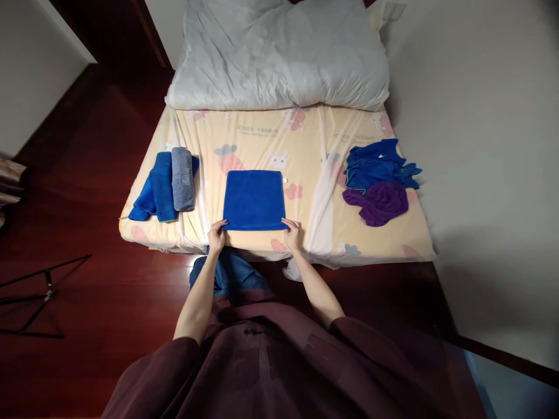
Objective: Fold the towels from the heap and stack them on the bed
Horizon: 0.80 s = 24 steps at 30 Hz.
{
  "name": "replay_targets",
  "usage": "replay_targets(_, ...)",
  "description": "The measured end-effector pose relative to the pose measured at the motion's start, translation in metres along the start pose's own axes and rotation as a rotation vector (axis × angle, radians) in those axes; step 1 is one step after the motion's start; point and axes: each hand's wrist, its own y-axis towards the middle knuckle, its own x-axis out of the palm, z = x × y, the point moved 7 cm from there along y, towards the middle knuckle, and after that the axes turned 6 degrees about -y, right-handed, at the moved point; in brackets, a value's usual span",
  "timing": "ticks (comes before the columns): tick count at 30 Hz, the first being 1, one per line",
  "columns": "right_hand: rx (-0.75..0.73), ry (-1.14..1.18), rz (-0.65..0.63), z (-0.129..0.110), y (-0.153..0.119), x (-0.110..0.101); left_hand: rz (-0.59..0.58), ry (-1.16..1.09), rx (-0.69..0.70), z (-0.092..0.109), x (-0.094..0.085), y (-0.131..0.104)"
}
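A blue towel lies flat and squared out on the bed, with a small white tag at its upper right edge. My left hand pinches its near left corner. At the near right corner, my right hand grips the cloth between thumb and fingers. The near edge runs straight between both hands. To the left are a rolled grey towel and folded blue towels. Over on the right, a crumpled blue cloth with green edging touches a bunched purple cloth.
The bed has a yellow printed cover under thin clear sheeting. A large pale quilt is piled across its far end. On the dark red floor at left stand black tripod legs. A wall borders the right side.
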Motion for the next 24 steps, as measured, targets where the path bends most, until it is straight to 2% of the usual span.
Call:
replay_targets(4,0.049,0.026,0.008,0.006,-0.002,-0.003,0.045,0.01,-0.087,-0.001,-0.003,-0.003)
replay_targets(10,0.145,0.012,0.056,0.028,-0.007,-0.007,0.099,0.031,-0.269,-0.012,-0.009,-0.005)
replay_targets(15,0.177,0.093,0.064,0.035,-0.005,0.002,0.081,-0.007,-0.271,-0.012,-0.007,-0.001)
replay_targets(20,0.189,0.074,0.085,0.037,-0.003,0.006,0.071,0.014,-0.277,-0.01,-0.006,0.002)
replay_targets(24,0.193,0.067,0.106,0.038,-0.003,0.005,0.111,0.047,-0.243,-0.006,-0.008,0.002)
